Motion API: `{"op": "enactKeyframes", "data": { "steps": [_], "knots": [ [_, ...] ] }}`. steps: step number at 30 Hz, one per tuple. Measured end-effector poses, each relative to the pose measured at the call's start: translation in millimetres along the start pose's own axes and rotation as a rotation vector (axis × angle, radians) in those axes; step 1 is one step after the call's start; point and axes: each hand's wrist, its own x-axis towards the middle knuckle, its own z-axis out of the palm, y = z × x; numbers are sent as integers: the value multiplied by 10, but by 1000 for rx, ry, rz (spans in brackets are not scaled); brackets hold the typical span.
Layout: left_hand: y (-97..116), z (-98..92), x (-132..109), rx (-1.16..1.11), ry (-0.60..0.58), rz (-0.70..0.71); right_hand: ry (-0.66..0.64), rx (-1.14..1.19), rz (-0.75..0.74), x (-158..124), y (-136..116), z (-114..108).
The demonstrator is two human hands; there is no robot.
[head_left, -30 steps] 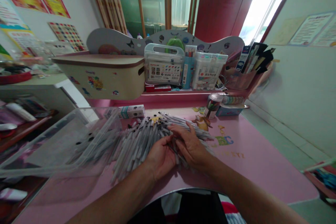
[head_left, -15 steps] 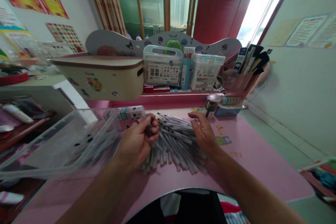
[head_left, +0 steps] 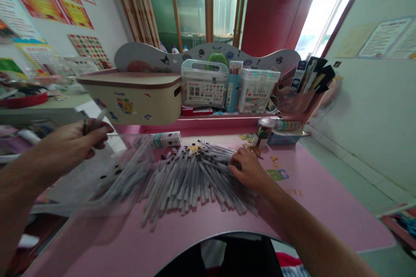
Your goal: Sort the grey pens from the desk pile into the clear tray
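Observation:
Out to the left, my left hand (head_left: 79, 138) is raised above the clear plastic box (head_left: 118, 181), its fingers closed around a thin dark pen (head_left: 85, 126) that is mostly hidden. Inside the box lie several pens, seen dimly through its wall. A large fanned pile of pens (head_left: 185, 181) with whitish, see-through barrels and dark ends covers the middle of the pink desk (head_left: 312, 186). At the pile's right side, my right hand (head_left: 248, 169) rests with bent fingers closed on a pen, largely covered by the fingers.
Behind the pile lies a small white-and-teal carton (head_left: 165, 139). A clear jar (head_left: 264, 132) stands beside a blue box (head_left: 284, 137). The shelf holds a lidded cream bin (head_left: 136, 104), a marker case (head_left: 204, 88), a marker box (head_left: 258, 91) and a pen holder (head_left: 295, 97).
My left hand has swung left from above the pile to above the clear box. My right hand has come down onto the pens, its fingers closing. The view has shifted slightly.

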Motion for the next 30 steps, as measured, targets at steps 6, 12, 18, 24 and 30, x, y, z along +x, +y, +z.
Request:
{"op": "enactKeyframes", "data": {
  "steps": [6, 12, 18, 24, 30],
  "knots": [
    [-297, 46, 116, 467, -167, 120, -66, -99, -59, -23, 28, 24],
    [-557, 14, 367, 821, -285, 196, -105, -160, -48, -13, 8, 8],
    [-325, 24, 293, 1268, -331, 456, -104, -137, -36, -12, -19, 0],
    [-86, 569, -356, 781, -177, 620, 145, 75, -50, -18, -85, -66],
    [-351, 1452, -800, 87, -643, 410, 151, 524, -19, -31, -169, -118]
  ]
}}
